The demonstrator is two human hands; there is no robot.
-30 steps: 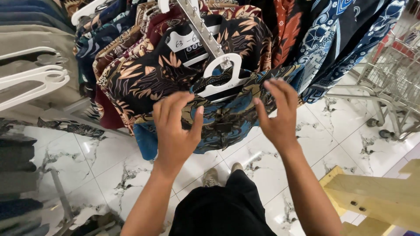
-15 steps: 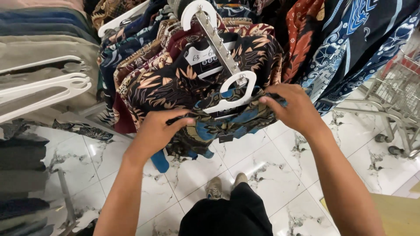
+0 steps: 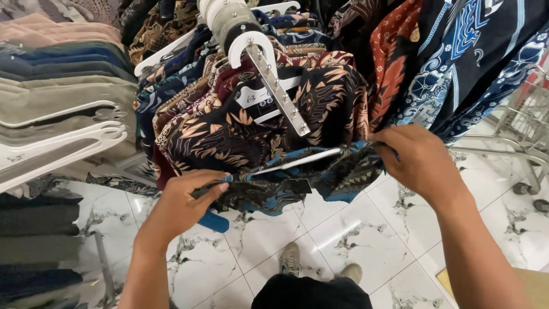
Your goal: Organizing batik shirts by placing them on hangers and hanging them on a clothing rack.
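A person's left hand [image 3: 183, 200] and right hand [image 3: 420, 163] are each closed in a pinch on one shoulder of a blue-and-dark patterned shirt [image 3: 297, 180], holding it stretched level just below the tip of a slanted metal display arm [image 3: 277, 91]. The shirt sits on a white hanger [image 3: 297, 162], which lies nearly flat between the two hands and appears to be off the arm, though the hook is hidden in the cloth. Judging from this, the garment is held apart from the rack, neither hung nor laid down. Behind it, dark floral shirts [image 3: 229, 131] remain hooked in a row on the arm, one carrying a white paper tag [image 3: 257, 97]. To the left, folded trousers [image 3: 51, 91] in grey, green and navy hang on white hangers. To the right hang blue-and-white patterned garments [image 3: 469, 51], with a wire shopping trolley [image 3: 529, 129] beside them; what it holds cannot be made out. White marbled floor tiles [image 3: 343, 240] lie below.
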